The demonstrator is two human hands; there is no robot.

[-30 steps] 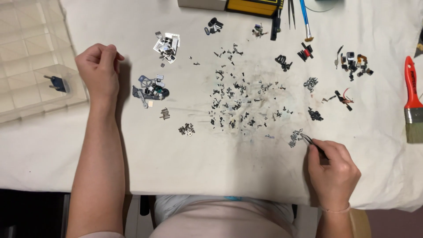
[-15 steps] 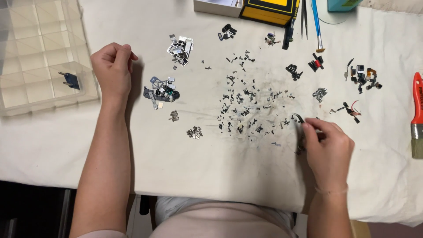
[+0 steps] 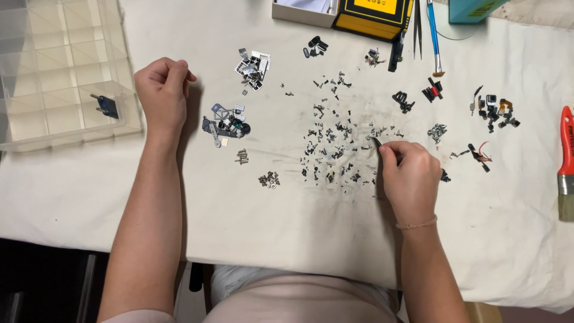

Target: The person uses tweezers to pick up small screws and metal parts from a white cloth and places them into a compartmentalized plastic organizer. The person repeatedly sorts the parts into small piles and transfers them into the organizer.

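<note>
My right hand (image 3: 410, 176) grips thin black tweezers (image 3: 378, 145), their tip pointing up-left into a scatter of several tiny dark screws and parts (image 3: 338, 140) on the white cloth (image 3: 287, 239). My left hand (image 3: 162, 93) rests on the cloth as a loose fist with nothing seen in it, right of a clear plastic compartment box (image 3: 128, 122). A small pile of blue-grey metal parts (image 3: 225, 127) lies just right of that hand. Two little heaps of screws (image 3: 269, 179) lie below it.
A yellow-black case (image 3: 373, 17) and a white box (image 3: 302, 12) stand at the far edge, with tweezers and a blue tool (image 3: 434, 37) beside them. A red-handled brush (image 3: 565, 161) lies far right. Small component heaps (image 3: 494, 113) sit right; one dark part (image 3: 106, 106) in the box.
My right hand has moved left and up with the tweezers, from a small heap at the right into the edge of the screw scatter. The left hand stays fisted in place.
</note>
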